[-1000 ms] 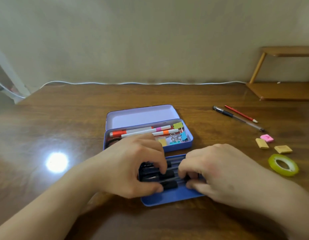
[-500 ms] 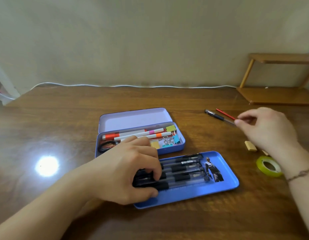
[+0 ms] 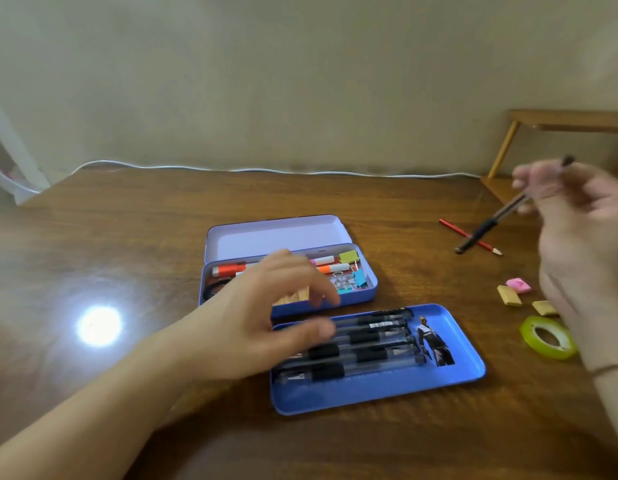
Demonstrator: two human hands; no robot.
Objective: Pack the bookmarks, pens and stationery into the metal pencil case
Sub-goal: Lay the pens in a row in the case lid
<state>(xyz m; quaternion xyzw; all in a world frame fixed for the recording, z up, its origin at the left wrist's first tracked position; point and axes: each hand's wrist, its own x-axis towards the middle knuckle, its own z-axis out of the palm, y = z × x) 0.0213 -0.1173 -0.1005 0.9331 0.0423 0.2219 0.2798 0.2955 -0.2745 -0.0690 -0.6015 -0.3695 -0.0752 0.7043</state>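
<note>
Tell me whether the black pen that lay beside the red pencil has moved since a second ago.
Yes. The black pen now hangs tilted in the right hand, lifted off the table, while the red pencil lies on the wood.

Home study corner, dark wooden desk (image 3: 127, 237) pushed against a plain beige wall (image 3: 300, 81), white cable (image 3: 266, 169) along the desk's back edge, small wooden shelf riser (image 3: 560, 123) at the desk's far right, stationery scattered on the desk
</note>
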